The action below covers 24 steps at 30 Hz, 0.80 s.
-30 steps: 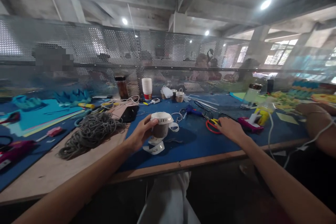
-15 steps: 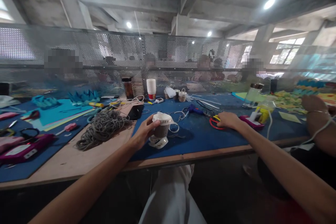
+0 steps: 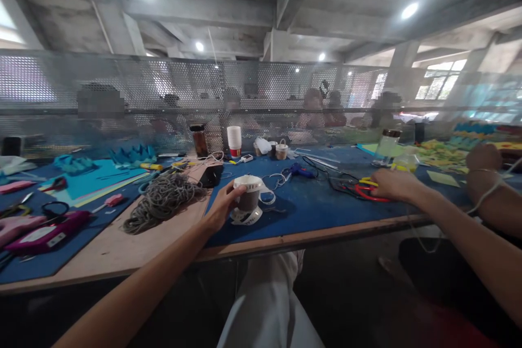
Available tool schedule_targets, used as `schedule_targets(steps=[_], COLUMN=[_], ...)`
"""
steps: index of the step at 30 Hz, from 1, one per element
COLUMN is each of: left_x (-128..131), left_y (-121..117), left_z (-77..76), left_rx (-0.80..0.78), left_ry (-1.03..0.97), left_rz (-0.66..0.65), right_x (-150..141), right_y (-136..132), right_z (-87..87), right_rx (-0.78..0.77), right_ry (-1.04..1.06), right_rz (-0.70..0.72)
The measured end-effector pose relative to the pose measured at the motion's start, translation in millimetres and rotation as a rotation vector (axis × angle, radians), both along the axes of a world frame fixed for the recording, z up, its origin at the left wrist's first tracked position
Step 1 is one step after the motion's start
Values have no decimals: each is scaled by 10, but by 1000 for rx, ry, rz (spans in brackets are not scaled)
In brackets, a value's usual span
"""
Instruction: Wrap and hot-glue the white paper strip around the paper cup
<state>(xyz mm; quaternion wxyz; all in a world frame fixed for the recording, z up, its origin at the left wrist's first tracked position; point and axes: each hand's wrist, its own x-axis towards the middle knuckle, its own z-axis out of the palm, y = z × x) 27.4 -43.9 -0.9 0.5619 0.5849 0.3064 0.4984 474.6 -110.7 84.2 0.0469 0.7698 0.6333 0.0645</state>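
My left hand [image 3: 228,204] is closed round the side of a small cup [image 3: 248,200] wrapped in grey cord. A white ribbon with dark lettering circles its top, and more ribbon curls at its base and right side. The cup stands upright at the table's front edge. To the right, my right hand [image 3: 391,184] is closed over the handles of scissors [image 3: 364,190] with red and yellow grips. Their far end lies among dark wires, and my fingers partly hide the handles.
A tangle of grey cord [image 3: 165,201] lies left of the cup. Behind are a blue glue gun [image 3: 300,170], stacked paper cups [image 3: 234,141], a brown jar [image 3: 199,140] and a glass bottle [image 3: 386,148]. Another person's arm [image 3: 485,176] rests at far right.
My right hand has moved right along the table with the scissors, now covering the purple box seen earlier. My left hand keeps its hold on the cup. The view shifts slightly.
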Motion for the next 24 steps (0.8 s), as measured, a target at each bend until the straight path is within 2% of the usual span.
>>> schedule_targets(steps=[3, 6, 9, 11, 13, 15, 18, 24], left_x=[13, 34, 54, 61, 63, 62, 64, 78], left_y=[-22, -52, -87, -121, -173, -247, -382, -599], left_z=[17, 65, 118, 138, 140, 128, 102, 88], left_rx=[-8, -7, 10, 29, 42, 44, 33, -17], left_ry=[-11, -23, -30, -25, -9, 15, 36, -35], left_rz=[24, 50, 89, 131, 177, 212, 237, 267], right_x=[17, -218, -742, -1192, -1641, -2021, -2389, -2614], right_y=[-221, -457, -725, -889, -1007, -1060, -1036, -943], right_z=[-85, -395, -854, -1131, -1321, -1414, -1441, -1512], right_rx=[40, 70, 226, 194, 120, 77, 77, 104], right_ry=[171, 397, 1150, 1437, 1626, 1739, 1752, 1672], right_rz=[18, 95, 310, 445, 513, 505, 483, 432])
